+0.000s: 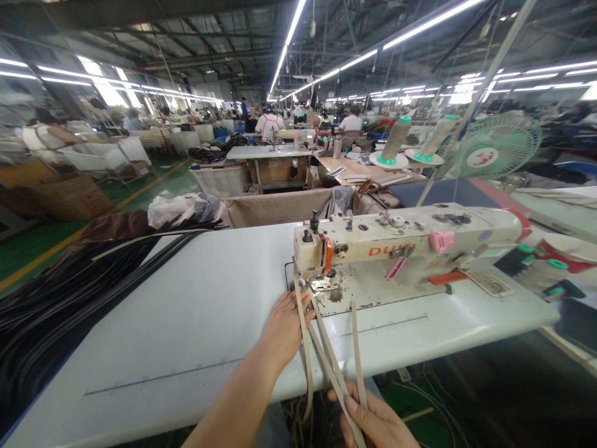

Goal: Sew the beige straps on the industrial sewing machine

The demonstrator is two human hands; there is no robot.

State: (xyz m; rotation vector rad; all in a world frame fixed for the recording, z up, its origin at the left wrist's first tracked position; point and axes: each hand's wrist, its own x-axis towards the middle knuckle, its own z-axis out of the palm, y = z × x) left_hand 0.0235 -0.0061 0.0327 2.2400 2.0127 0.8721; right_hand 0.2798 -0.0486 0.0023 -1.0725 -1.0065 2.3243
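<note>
A cream industrial sewing machine (354, 249) stands on the pale worktable (209, 298). Close to its presser foot (324, 284), my left hand (286, 320) rests on the table, its fingers against narrow beige strips at the needle area. One beige strip (305, 348) drapes over the back of that hand and hangs past the table's front edge. At the front edge, my right hand (368, 417) pinches more beige strips (333, 361) between thumb and fingers. A free strip end (354, 317) points up from it. What lies under my left fingers is partly hidden.
A heap of long black strips (56, 298) covers the left end of the table. Thread cones (395, 142) and a green fan (494, 149) stand behind the machine at right. Beyond, several people sit at other worktables (268, 152).
</note>
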